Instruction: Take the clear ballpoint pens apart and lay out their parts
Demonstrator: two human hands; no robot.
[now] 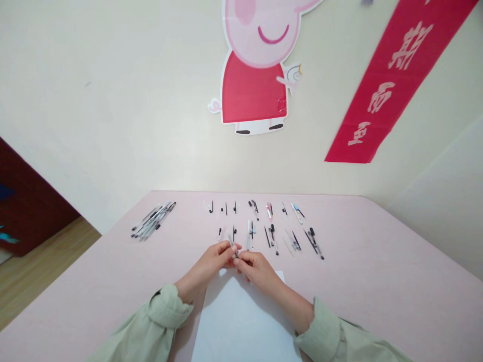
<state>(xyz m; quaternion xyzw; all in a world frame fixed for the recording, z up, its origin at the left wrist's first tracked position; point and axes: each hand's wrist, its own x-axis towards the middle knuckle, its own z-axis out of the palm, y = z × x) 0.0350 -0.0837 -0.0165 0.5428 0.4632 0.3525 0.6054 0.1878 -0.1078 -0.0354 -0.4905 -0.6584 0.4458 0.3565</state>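
Both my hands meet above the far end of a white sheet of paper [241,322]. My left hand [221,255] is closed on a slim clear pen [231,240], which slants up and away from the fingers. My right hand [257,269] pinches the near, dark end of the same pen, thumb and forefinger together. Fingers cover much of the pen, so whether it is whole or in parts cannot be made out. Just beyond lie a black refill and cap [234,233] and a pale pen barrel [248,236].
Two rows of pen parts, among them a red-and-white pen [269,211] and a black-capped group [314,243], lie across the pink table [113,281]. A heap of pens [154,221] lies at the far left. The wall [169,125] stands behind the table.
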